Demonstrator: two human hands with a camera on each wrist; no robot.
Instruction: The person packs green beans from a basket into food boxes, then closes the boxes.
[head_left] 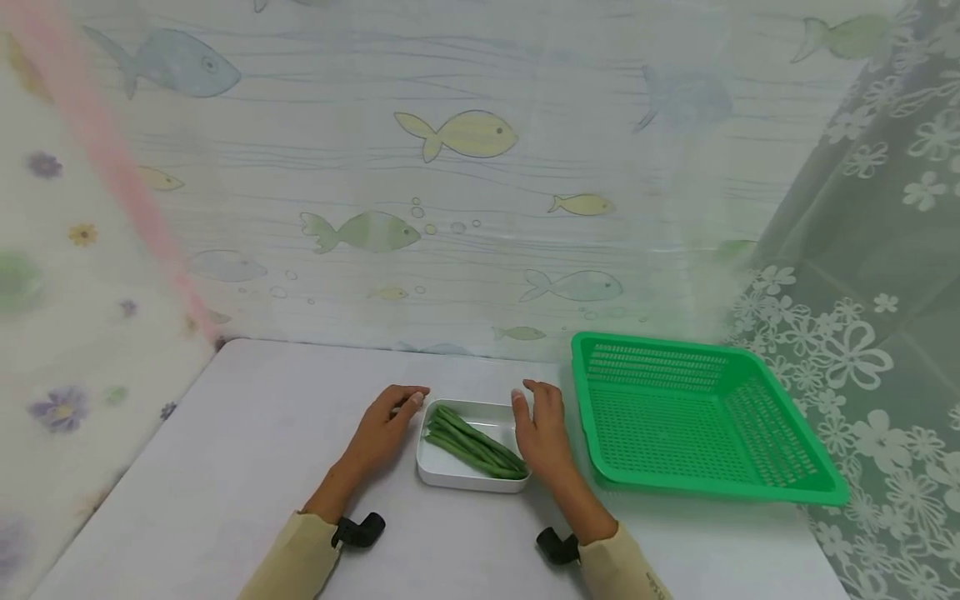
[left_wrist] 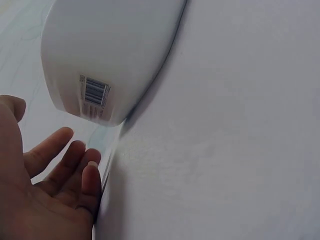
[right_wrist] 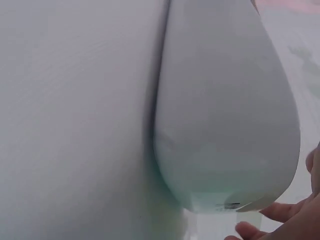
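Note:
Several green beans [head_left: 476, 446] lie in a bundle inside a small white rectangular tray [head_left: 457, 481] in the head view. Just left of that tray is my left hand [head_left: 381, 429], its fingers loosely bent; in the left wrist view a gap shows between the fingers [left_wrist: 61, 150] and the tray's barcoded end [left_wrist: 95, 92]. On the tray's right side, my right hand [head_left: 542, 432] has its thumb over the rim. The right wrist view catches only part of the fingers [right_wrist: 285, 212] near the tray's corner; contact there is hard to tell. Neither hand holds anything.
A large green plastic basket [head_left: 660, 433] stands on the right of the white table [head_left: 247, 433], close to my right hand. Behind the table hangs a fish-print curtain [head_left: 465, 250]. A flowered sheer curtain [head_left: 862, 417] borders the right side.

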